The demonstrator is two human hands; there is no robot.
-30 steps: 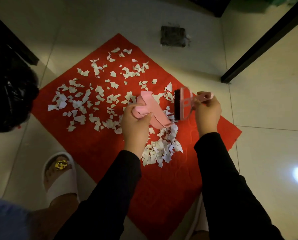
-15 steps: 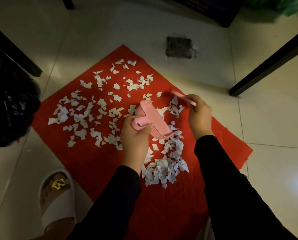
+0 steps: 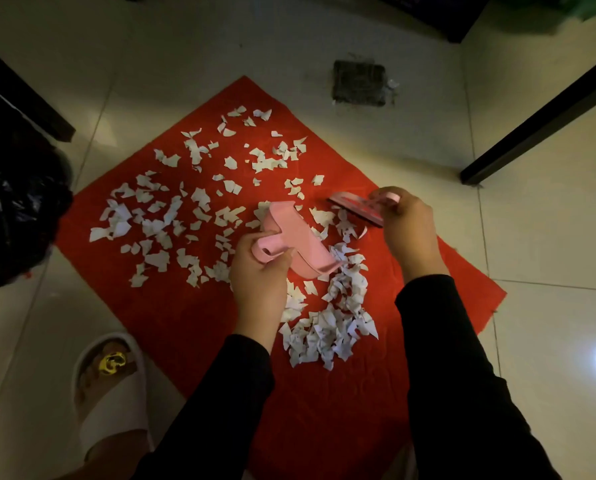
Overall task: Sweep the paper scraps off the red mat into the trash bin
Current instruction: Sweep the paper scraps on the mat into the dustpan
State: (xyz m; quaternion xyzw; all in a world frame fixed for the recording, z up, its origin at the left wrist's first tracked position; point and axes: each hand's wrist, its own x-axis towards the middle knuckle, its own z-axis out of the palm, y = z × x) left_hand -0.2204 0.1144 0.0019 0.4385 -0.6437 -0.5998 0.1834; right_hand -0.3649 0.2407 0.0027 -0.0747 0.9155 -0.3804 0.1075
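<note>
While the torn white paper scraps (image 3: pixel 199 209) lie scattered across the far and nine-o'clock half of the square red felt mat (image 3: pixel 192 327), a denser heap of them (image 3: pixel 327 323) sits at the mat's middle, running lengthwise from twelve down to six o'clock. Just above that heap, the small pink plastic dustpan (image 3: pixel 300 240) is tilted, its long axis running from ten to four o'clock, its lower lip at four o'clock touching the scraps and its stub handle toward eight. The left hand (image 3: pixel 260 271) is wrapped tight around that handle, wrist straight, black sleeve (image 3: pixel 220 403) coming up from six o'clock. At two o'clock of the pan, the pink hand brush (image 3: pixel 357 207) lies slanted, its dark bristle edge down toward the scraps, and the right hand (image 3: pixel 407 223) is clenched on its handle, knuckles up. Off the mat at nine o'clock stands the bin with a black plastic liner (image 3: pixel 15 209). At seven o'clock, a white slipper (image 3: pixel 111 389) rests on the pale tiled floor (image 3: pixel 549 306).
</note>
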